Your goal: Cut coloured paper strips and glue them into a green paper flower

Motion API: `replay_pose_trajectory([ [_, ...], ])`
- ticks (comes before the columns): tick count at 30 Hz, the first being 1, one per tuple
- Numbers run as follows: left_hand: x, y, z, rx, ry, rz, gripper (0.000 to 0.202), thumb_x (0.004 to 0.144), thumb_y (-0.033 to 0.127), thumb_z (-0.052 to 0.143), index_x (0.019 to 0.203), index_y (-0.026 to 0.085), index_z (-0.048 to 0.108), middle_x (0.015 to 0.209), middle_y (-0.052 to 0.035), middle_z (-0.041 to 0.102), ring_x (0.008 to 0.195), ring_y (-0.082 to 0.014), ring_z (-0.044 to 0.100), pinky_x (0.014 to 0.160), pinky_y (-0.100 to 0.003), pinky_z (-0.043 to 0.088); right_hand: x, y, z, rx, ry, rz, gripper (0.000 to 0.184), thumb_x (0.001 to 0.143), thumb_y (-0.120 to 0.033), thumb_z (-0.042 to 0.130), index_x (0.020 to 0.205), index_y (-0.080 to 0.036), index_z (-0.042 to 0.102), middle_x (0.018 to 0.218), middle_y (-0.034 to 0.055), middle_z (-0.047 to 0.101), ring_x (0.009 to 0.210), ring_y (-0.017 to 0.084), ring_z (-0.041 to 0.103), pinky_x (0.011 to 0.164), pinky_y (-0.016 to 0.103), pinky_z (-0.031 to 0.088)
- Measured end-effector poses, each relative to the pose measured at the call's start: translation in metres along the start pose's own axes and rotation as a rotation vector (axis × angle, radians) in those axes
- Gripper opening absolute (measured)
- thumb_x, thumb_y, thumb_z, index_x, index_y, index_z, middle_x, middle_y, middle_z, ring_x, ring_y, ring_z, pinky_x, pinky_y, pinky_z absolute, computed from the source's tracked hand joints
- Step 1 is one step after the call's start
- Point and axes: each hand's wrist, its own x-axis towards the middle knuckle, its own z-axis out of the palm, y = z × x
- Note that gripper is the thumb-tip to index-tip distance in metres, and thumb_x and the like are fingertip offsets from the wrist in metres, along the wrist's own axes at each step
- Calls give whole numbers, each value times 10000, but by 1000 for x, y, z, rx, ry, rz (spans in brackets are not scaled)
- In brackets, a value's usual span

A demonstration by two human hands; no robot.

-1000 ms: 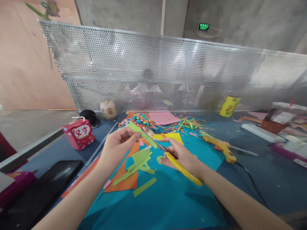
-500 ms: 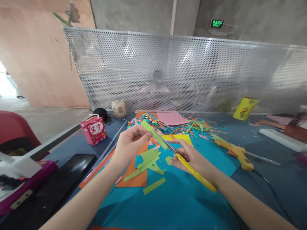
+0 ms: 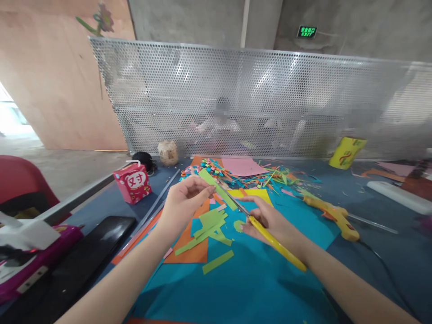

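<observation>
Between the thumb and fingers of my left hand (image 3: 187, 202) is a light green paper strip (image 3: 208, 177), slanting down to the right. My right hand (image 3: 270, 225) grips yellow-handled scissors (image 3: 276, 245), whose metal blades lie along the strip. Below my hands, several cut green paper pieces (image 3: 211, 222) rest on orange paper (image 3: 189, 252) and blue paper (image 3: 256, 279). A single green strip (image 3: 218, 262) lies apart, nearer to me. Close to my right fingertips is a small green scalloped piece (image 3: 238, 226).
Coiled paper fringe (image 3: 216, 168) and shreds lie at the back near pink paper (image 3: 243, 166). A yellow glue gun (image 3: 332, 216) is on the right. On the left are a red drink box (image 3: 133, 182) and a black phone (image 3: 111, 238). A perforated metal screen (image 3: 162, 99) stands behind; a person sits beyond it.
Almost nothing differs. The view has shifted very slightly; both hands, the strip and the scissors keep the same positions relative to each other.
</observation>
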Motion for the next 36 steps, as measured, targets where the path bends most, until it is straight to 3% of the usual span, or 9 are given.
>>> replay_pose_trajectory([
  [14,0,0,-1,21,-14,0,140,646,262,657,665,152,572,592,3,629,545,-101,578,508,-196,438,1,3,0,1,13,-13,568,722,-359,611,1182,-216,310,594,-64,426,509,83,363,450,201,270],
  [23,0,-1,-1,40,-9,3,137,636,260,661,637,153,575,576,1,630,521,-98,569,500,-197,439,0,-3,0,28,1,-7,567,724,-376,601,1185,-211,314,638,-49,450,544,90,397,482,208,316],
  [36,-1,-1,0,42,-23,-12,151,639,287,651,646,153,582,586,-15,641,512,-99,559,477,-198,421,1,0,0,-19,35,-13,595,707,-347,618,1198,-199,318,552,-77,400,482,78,346,429,195,257],
])
